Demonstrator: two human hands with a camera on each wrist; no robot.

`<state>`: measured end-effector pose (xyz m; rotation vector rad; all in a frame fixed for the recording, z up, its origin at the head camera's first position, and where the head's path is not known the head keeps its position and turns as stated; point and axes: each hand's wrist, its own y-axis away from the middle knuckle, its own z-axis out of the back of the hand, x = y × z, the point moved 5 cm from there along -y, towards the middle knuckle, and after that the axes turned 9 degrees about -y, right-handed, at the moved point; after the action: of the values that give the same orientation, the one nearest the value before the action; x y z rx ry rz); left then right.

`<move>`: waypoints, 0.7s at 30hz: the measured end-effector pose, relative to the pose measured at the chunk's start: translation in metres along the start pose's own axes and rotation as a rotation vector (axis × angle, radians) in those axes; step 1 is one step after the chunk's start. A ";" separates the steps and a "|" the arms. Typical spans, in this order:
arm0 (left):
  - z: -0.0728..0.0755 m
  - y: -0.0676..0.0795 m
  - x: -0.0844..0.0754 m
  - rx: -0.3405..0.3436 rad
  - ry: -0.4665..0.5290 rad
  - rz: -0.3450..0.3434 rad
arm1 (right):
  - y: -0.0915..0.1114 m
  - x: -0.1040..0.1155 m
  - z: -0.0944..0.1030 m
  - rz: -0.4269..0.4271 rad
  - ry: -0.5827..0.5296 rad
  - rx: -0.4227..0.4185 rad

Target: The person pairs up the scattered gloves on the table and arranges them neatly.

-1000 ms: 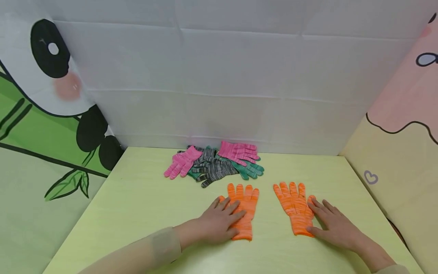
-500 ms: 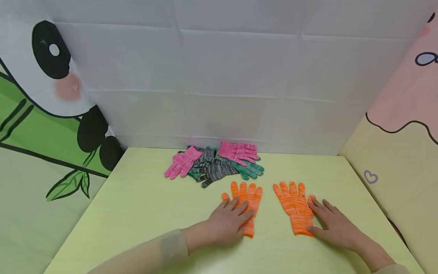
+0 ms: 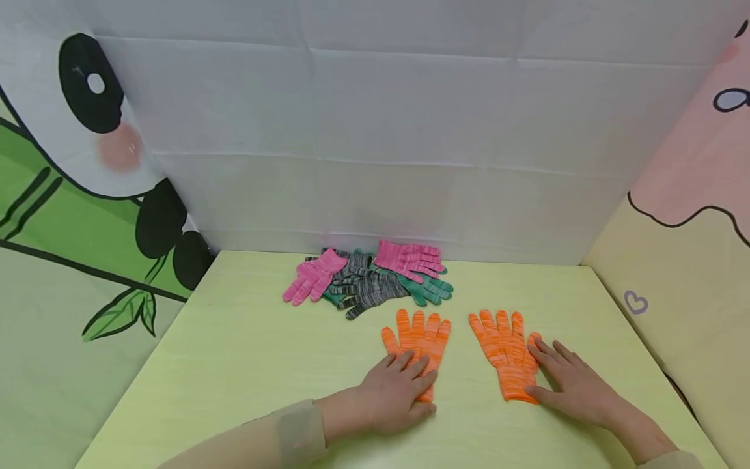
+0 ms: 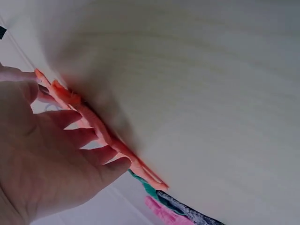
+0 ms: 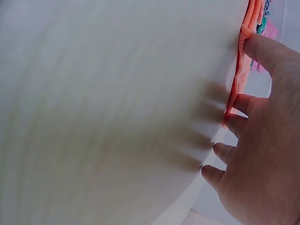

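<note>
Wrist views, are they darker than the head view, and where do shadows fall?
Head view: brightest, pale yellow tabletop fairly evenly lit. Left wrist view: dimmer, soft shadow beside the striped orange knitted glove under the bare left hand. Right wrist view: dim, soft finger shadows spread across the tabletop from the bare right hand.

Pale yellow table [image 3: 246,352], two orange gloves [image 3: 505,355], glove pile [image 3: 375,288]
</note>
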<state>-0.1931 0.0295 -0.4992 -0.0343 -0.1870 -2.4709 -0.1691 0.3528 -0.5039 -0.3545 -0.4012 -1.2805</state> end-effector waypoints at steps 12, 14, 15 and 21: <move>0.031 -0.047 0.001 -0.011 -0.054 0.345 | 0.000 0.000 0.000 0.019 0.008 -0.007; 0.028 -0.054 0.001 0.025 -0.054 0.382 | -0.001 -0.001 -0.002 0.022 0.011 -0.008; 0.027 -0.056 0.002 0.037 -0.061 0.392 | -0.001 -0.001 -0.003 0.027 0.016 -0.010; 0.029 -0.066 0.002 0.083 -0.082 0.404 | -0.001 -0.002 -0.002 0.024 0.020 -0.018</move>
<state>-0.2362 0.0838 -0.4790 -0.1261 -0.2874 -2.0591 -0.1701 0.3536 -0.5069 -0.3602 -0.3675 -1.2635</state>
